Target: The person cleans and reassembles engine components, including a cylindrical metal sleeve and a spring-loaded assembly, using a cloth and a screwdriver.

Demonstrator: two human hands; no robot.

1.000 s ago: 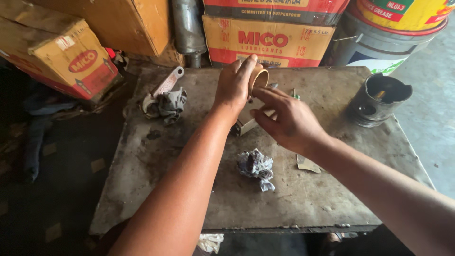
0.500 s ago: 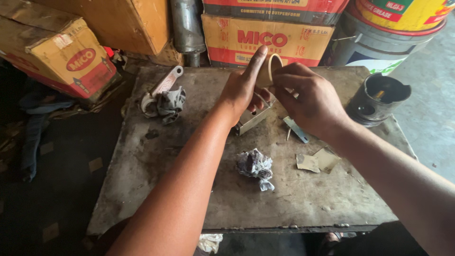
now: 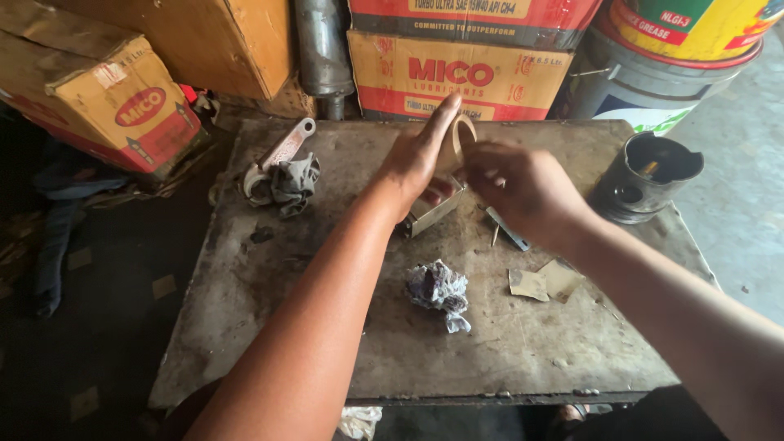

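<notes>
Left hand (image 3: 418,159): upper centre, fingers straight, pinching a pale ring (image 3: 467,131).
Right hand (image 3: 523,189): closed at the ring's lower edge; fingertips hidden.
Small box (image 3: 433,214): half covered beneath the hands.

left hand (image 3: 418,159) raised, fingers straight | right hand (image 3: 518,186) pinching beside it

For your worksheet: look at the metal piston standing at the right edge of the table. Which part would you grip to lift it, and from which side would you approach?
Probably grip the piston around its round outer wall, coming from above or from the right. It stands upright with its open end up, apart from both hands, and nothing lies against it on that side.
</notes>
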